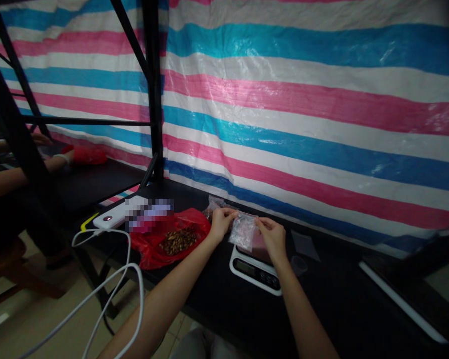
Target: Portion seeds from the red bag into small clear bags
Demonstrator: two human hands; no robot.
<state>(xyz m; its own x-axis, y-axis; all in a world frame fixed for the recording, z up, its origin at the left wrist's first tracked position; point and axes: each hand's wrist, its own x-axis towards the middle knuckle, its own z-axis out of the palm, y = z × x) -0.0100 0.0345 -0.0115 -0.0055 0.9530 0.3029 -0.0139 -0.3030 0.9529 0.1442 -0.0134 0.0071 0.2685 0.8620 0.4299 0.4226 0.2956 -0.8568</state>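
A small clear plastic bag [243, 230] hangs between both my hands above a white digital scale [255, 269] on the black table [344, 299]. My left hand [220, 223] pinches the bag's upper left corner. My right hand [271, 235] pinches its upper right edge. To the left of my left hand lies an open red plastic bag [155, 247] holding a heap of brown seeds [178, 241].
A white power bank [115, 214] with white cables [108, 284] sits at the table's left end. Small clear bags [305, 244] lie right of the scale. A striped tarp [303, 109] hangs behind. Another person's arm [30, 172] rests beyond a black frame post [154, 99], near a red bag [88, 155].
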